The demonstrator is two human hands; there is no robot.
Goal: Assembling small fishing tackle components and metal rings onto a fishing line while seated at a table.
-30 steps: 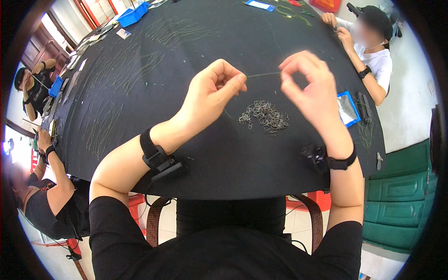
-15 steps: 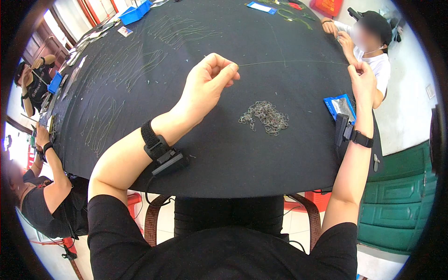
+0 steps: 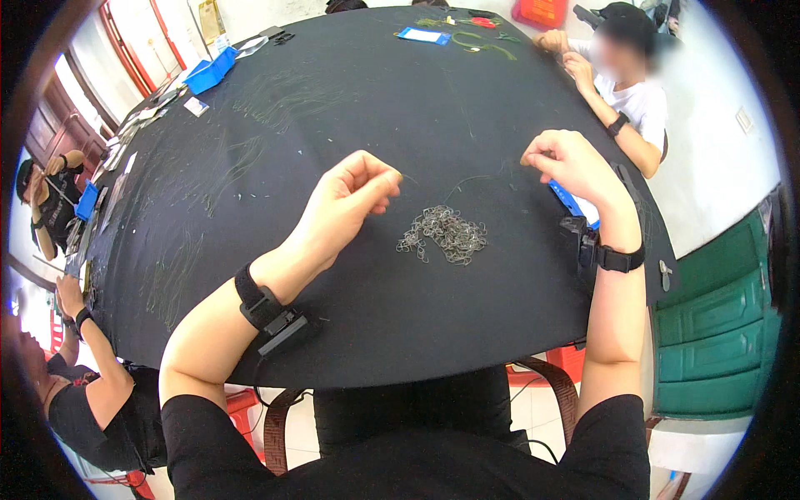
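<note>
My left hand [image 3: 354, 190] is raised over the black-covered table [image 3: 392, 325], thumb and forefinger pinching a thin greenish line [image 3: 473, 178]. A short bit of it shows at the fingertips. Across from it, my right hand [image 3: 573, 162] is closed in a pinch, palm down, with the line hanging slack and faint between the hands; its end there is hard to see. Below and between them lies a heap of small grey bent-wire pieces [image 3: 446, 236], like tiny hooks. A blue and white packet [image 3: 567, 200] is partly hidden behind my right wrist.
Many fine line strands [image 3: 179, 275] lie across the left of the table. A blue tray [image 3: 210, 72] stands at the far left. A small metal tool [image 3: 664, 276] lies at the right edge. A person [image 3: 629, 92] works at the right; two others sit at the left.
The line was stretched taut between my hands and now hangs slack. My right hand has come inward toward the left one. The whole view has tilted, showing the table lower.
</note>
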